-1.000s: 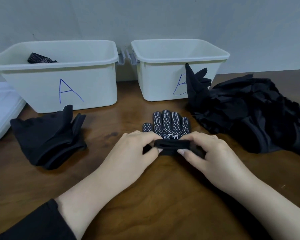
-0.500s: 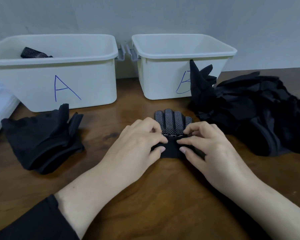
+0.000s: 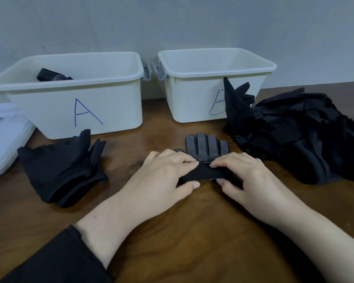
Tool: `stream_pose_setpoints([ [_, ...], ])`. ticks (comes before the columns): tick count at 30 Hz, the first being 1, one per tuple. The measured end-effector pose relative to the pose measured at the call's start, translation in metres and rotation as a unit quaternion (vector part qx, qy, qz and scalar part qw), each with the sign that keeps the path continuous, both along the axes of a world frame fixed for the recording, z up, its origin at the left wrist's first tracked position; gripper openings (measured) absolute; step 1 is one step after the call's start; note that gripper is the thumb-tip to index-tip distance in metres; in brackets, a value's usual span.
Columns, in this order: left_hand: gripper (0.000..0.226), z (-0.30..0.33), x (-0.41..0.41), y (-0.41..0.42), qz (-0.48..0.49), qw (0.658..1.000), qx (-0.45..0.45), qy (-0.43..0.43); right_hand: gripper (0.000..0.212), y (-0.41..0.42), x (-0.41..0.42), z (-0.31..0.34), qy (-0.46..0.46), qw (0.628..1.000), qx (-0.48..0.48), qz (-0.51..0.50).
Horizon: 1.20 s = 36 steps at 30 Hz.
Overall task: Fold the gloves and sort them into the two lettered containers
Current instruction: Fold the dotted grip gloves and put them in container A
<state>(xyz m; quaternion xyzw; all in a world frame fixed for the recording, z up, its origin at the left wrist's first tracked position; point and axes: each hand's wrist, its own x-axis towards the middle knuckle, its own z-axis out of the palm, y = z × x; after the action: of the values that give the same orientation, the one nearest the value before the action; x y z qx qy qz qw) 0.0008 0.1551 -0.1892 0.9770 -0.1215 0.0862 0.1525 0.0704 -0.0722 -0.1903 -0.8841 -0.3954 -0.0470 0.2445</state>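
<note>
The dotted glove [image 3: 205, 148] lies flat on the worktop [image 3: 192, 231] in front of me, fingers pointing away toward the two bins, its cuff turned up over the palm. My left hand [image 3: 164, 176] and my right hand [image 3: 247, 176] pinch that folded cuff band from either side, thumbs at the near edge and fingertips on top. I judge this one fold as half made; the fingers are not yet tucked in.

Beyond it, container A [image 3: 76, 94] holds one dotted folded glove [image 3: 51, 75] near its back left corner. Container B [image 3: 215, 82] shows nothing inside from here, though I cannot see its floor. A small stack of black gloves [image 3: 63, 170] sits just left of my hands, in front of A, and a much larger heap [image 3: 298, 133] sprawls at my right, leaning against B's front. Most of the sorting looks still ahead of me.
</note>
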Motion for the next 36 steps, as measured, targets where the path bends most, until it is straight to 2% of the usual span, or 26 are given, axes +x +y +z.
stream_pose_setpoints([
  [3, 0.042, -0.003, 0.003, 0.0, 0.006, 0.999, -0.03, -0.025, 0.022, 0.006, -0.005, 0.002, -0.003, 0.999, 0.034, -0.029],
  [7, 0.015, 0.001, 0.0, 0.0, 0.017, 0.991, -0.122, -0.048, 0.019, 0.004, -0.011, 0.008, 0.056, 0.996, 0.053, -0.034],
  [12, 0.017, 0.007, -0.017, 0.003, 0.064, 0.967, -0.245, 0.013, 0.024, 0.002, -0.022, 0.014, 0.156, 0.981, 0.11, -0.027],
  [15, 0.022, 0.007, -0.022, 0.002, 0.075, 0.953, -0.292, 0.013, 0.029, 0.005, -0.027, 0.017, 0.196, 0.971, 0.135, -0.011],
  [22, 0.028, 0.006, -0.005, -0.001, 0.137, 0.925, -0.353, -0.027, 0.022, 0.017, -0.001, 0.019, 0.196, 0.97, 0.139, -0.044],
  [25, 0.026, 0.007, 0.006, -0.002, 0.16, 0.924, -0.347, -0.03, 0.018, 0.025, 0.018, 0.02, 0.192, 0.97, 0.137, -0.062],
  [29, 0.026, 0.007, 0.015, 0.002, 0.187, 0.953, -0.214, -0.101, 0.023, 0.036, 0.039, 0.015, 0.161, 0.981, 0.048, -0.094],
  [31, 0.026, 0.005, 0.015, 0.005, 0.146, 0.971, -0.158, -0.109, 0.026, 0.04, 0.045, 0.011, 0.148, 0.983, 0.002, -0.107],
  [34, 0.026, 0.0, 0.014, 0.005, 0.08, 0.99, -0.08, -0.081, 0.027, 0.04, 0.049, 0.013, 0.148, 0.983, -0.002, -0.108],
  [36, 0.028, -0.002, 0.015, 0.004, 0.072, 0.994, -0.069, -0.053, 0.026, 0.041, 0.05, 0.019, 0.144, 0.985, -0.02, -0.094],
])
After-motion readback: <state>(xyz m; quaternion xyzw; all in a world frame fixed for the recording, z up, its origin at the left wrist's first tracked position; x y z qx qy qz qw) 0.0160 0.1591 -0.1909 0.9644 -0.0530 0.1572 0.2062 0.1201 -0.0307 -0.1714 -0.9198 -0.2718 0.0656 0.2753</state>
